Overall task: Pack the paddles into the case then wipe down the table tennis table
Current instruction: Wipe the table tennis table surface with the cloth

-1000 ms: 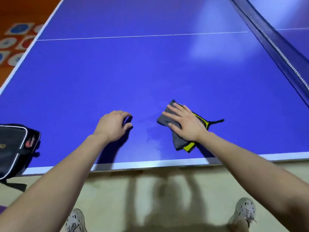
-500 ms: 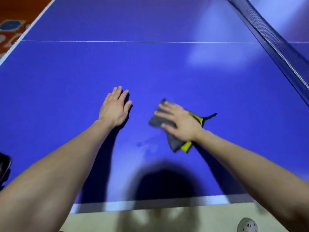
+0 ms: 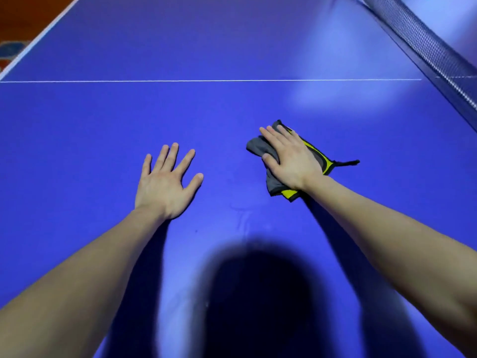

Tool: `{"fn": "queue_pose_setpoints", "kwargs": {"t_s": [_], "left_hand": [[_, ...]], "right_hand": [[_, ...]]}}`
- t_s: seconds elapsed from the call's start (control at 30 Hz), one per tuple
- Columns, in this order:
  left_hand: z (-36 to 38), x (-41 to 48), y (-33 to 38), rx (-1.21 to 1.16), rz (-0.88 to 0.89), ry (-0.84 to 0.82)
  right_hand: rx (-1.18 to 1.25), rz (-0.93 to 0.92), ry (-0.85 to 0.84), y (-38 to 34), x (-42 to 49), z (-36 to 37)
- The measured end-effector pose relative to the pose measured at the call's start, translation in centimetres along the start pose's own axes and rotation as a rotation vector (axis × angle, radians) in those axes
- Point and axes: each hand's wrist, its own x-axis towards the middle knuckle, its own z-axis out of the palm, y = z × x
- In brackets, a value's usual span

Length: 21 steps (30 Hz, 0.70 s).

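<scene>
The blue table tennis table (image 3: 232, 112) fills the view. My right hand (image 3: 289, 158) presses flat, fingers straight, on a crumpled grey cloth with yellow trim (image 3: 259, 148) lying on the table right of centre. My left hand (image 3: 165, 182) lies flat on the bare table surface with its fingers spread, well apart from the cloth. A faint damp streak (image 3: 242, 218) shows between my forearms. The paddle case is out of view.
The dark net (image 3: 426, 47) runs diagonally across the upper right. A white centre line (image 3: 206, 80) crosses the table. The table's white left edge (image 3: 38, 42) borders an orange patterned floor (image 3: 15, 27). A head shadow falls near the bottom.
Both hands have slid farther out across the table, the right one pushing the cloth. The left hand went from curled to flat and spread. The case and near table edge left the view.
</scene>
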Motion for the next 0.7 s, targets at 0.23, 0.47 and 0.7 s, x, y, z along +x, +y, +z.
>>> {"fn": "queue_pose_setpoints", "kwargs": {"t_s": [0.23, 0.47, 0.7], "left_hand": [[-0.1, -0.3, 0.0, -0.031, -0.006, 0.051], [-0.6, -0.7, 0.4, -0.045, -0.030, 0.077], [-1.0, -0.7, 0.7, -0.074, -0.056, 0.091]], "right_hand": [[0.124, -0.788, -0.278, -6.8, -5.9, 0.6], [-0.004, -0.004, -0.086, -0.6, 16.8, 2.0], [0.061, -0.328, -0.102, -7.5, 11.6, 3.2]]}}
